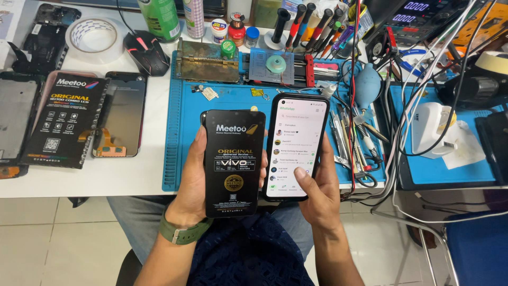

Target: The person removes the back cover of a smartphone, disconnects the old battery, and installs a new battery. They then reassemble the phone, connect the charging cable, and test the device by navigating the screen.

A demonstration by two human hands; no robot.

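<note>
My left hand [191, 185] grips a black phone display panel [234, 159] with a printed protective film, held upright over the near edge of the blue work mat [182, 106]. A green watch strap circles that wrist. My right hand [316, 185] holds a lit smartphone [295, 143] in a black case beside the panel. Its white screen shows a chat list, and my thumb rests on the lower part of the screen.
Spare screens and a black screen package [63, 124] lie at the left by a tape roll [95, 38] and a mouse [145, 52]. Screwdrivers [317, 24], tweezers [352, 140], a blue air blower [366, 85] and tangled cables [423, 95] crowd the right.
</note>
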